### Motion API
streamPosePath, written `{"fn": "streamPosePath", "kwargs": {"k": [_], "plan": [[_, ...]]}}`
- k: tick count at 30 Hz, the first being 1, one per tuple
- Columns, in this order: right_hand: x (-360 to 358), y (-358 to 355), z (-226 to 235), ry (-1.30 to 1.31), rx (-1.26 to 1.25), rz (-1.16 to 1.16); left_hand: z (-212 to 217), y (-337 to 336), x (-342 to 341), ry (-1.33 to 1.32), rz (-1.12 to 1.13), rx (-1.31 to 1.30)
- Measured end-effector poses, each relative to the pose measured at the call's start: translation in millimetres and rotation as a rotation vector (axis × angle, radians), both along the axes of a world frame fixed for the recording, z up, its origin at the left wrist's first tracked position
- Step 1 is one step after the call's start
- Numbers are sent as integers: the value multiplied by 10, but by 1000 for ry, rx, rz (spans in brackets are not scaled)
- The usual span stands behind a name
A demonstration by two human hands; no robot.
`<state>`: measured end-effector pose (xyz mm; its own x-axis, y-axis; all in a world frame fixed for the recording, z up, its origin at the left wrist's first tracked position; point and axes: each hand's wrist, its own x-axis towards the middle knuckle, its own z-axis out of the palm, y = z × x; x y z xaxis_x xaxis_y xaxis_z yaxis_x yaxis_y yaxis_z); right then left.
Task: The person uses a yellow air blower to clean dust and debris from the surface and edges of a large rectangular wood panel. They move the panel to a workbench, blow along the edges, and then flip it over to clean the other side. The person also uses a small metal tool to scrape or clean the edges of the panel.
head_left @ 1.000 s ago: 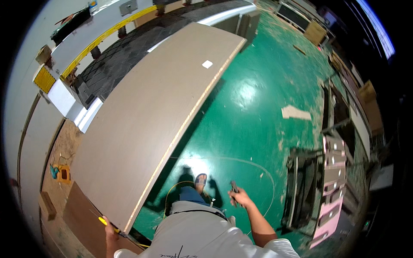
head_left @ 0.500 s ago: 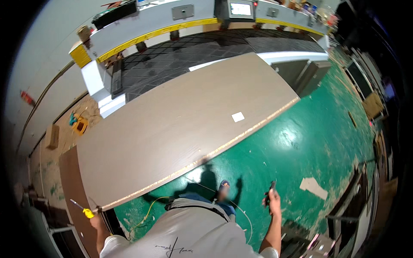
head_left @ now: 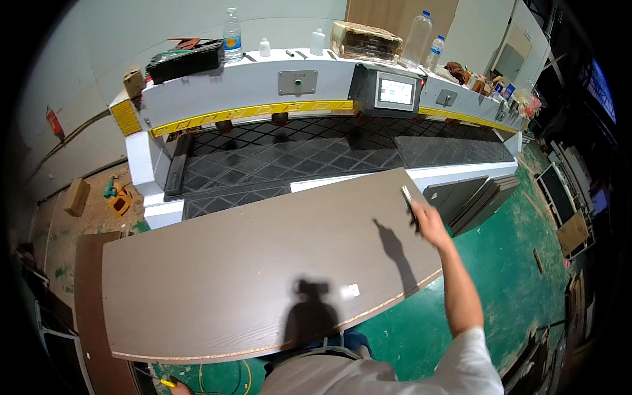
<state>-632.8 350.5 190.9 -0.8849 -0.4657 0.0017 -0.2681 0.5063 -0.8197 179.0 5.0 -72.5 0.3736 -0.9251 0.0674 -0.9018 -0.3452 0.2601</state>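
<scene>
A long grey-brown wood-grain board (head_left: 230,270) lies in front of me, its raw chipboard edge toward my body. My right hand (head_left: 432,227) is over the board's far right corner, closed around a small dark tool (head_left: 415,214) with a pale, shiny tip; its exact kind is blurred. Low at the left, mostly cut off by the frame, my left hand (head_left: 180,389) grips a screwdriver (head_left: 167,382) by its yellow handle, beside the board's near left end. A small white label (head_left: 353,289) sits on the board near the front edge.
Behind the board stands a white machine with a dark grid-patterned bed (head_left: 283,155), a yellow guard strip (head_left: 257,117) and a screen (head_left: 396,91). Bottles and a toolbox (head_left: 184,61) are on top. Dark panels (head_left: 471,201) lean at the right. A yellow hose (head_left: 248,375) lies on the green floor.
My right hand has gone from beside my body to above the board's far right corner, tool still held. My view has tilted up, showing more of the machine. The left hand sits lower in view.
</scene>
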Motion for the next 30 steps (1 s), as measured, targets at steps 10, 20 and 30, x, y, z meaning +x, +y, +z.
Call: {"fn": "streamPosePath", "kwargs": {"k": [10, 20, 30], "plan": [[-3566, -2237, 1468, 1038, 366, 288, -343, 1932, -776, 209, 534, -31], [-4819, -2894, 1480, 1148, 326, 372, 1570, 2448, -2996, 1505, 498, 214], [746, -1976, -1365, -743, -182, 1421, 1847, 1088, -4900, 1341, -145, 732]]}}
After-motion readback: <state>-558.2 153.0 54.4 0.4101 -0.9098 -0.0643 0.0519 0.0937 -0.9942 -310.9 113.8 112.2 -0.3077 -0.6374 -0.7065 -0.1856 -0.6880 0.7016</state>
